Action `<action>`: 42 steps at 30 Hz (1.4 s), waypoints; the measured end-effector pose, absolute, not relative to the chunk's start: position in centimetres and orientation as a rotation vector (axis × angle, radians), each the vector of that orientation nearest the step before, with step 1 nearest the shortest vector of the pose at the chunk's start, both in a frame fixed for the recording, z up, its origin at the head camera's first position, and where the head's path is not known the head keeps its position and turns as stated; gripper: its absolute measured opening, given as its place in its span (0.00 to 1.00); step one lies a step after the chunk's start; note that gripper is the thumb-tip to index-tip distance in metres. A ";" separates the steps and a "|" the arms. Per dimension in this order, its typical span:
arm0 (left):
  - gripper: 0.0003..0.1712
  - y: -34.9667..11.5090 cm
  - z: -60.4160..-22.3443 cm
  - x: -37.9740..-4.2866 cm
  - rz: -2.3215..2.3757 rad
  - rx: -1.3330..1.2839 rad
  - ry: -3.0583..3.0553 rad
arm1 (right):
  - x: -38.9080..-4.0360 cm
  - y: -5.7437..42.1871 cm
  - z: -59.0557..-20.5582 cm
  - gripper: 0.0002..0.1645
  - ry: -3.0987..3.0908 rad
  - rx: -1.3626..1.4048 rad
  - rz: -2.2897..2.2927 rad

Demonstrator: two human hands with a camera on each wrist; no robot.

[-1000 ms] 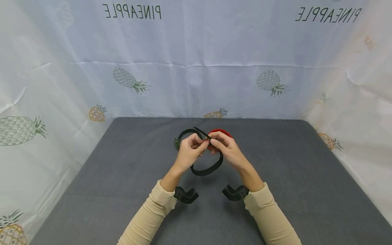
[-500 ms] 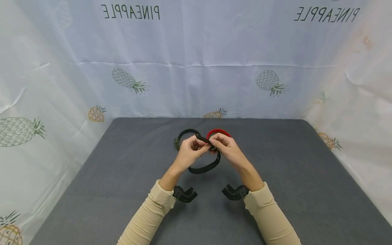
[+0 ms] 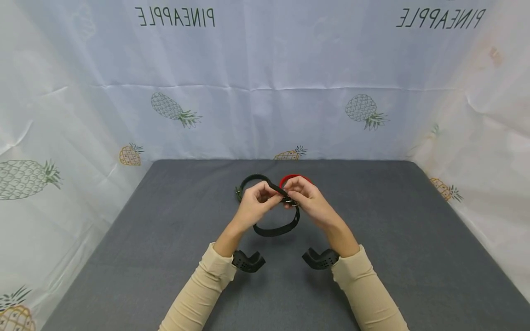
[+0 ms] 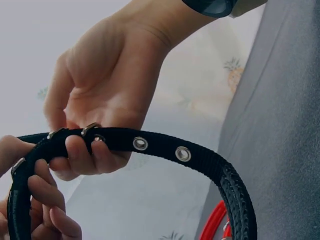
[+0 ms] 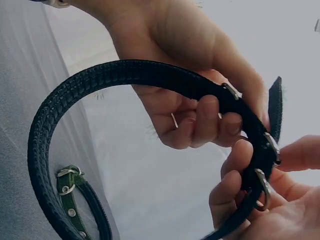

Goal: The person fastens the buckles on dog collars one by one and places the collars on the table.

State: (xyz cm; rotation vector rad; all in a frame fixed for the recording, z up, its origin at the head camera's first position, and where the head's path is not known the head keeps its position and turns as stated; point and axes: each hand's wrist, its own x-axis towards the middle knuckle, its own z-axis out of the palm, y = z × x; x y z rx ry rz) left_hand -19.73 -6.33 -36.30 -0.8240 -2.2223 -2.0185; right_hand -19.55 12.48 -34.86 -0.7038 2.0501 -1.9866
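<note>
Both hands hold a black dog collar [image 3: 275,232] bent into a loop above the table. My left hand [image 3: 253,206] pinches it beside the metal buckle, with thumb and fingers on either side of the strap. Opposite, my right hand [image 3: 312,202] pinches the strap near its metal fittings. Metal eyelets [image 4: 140,143] line the strap in the left wrist view. The strap's loose tip [image 5: 275,107] sticks up past the fingers in the right wrist view. Behind the hands lie a green-and-black collar [image 3: 253,177] and a red collar [image 3: 295,175], the latter partly hidden by my right hand.
A grey cloth-covered table [image 3: 165,239] spreads around the hands. A pale pineapple-print curtain [image 3: 256,119] hangs along its back and sides. Black wrist-worn camera mounts [image 3: 248,262] jut inward below both hands.
The black collar's loose end, earlier pointing up and away above the fingers, now lies lower between the hands. Metal fittings have come into sight by the right fingertips. The other collars have not moved.
</note>
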 end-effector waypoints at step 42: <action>0.18 -6.2 -36.2 -19.5 -1.822 -0.781 -2.375 | -19.5 13.1 -34.4 0.07 2.302 -0.542 -2.020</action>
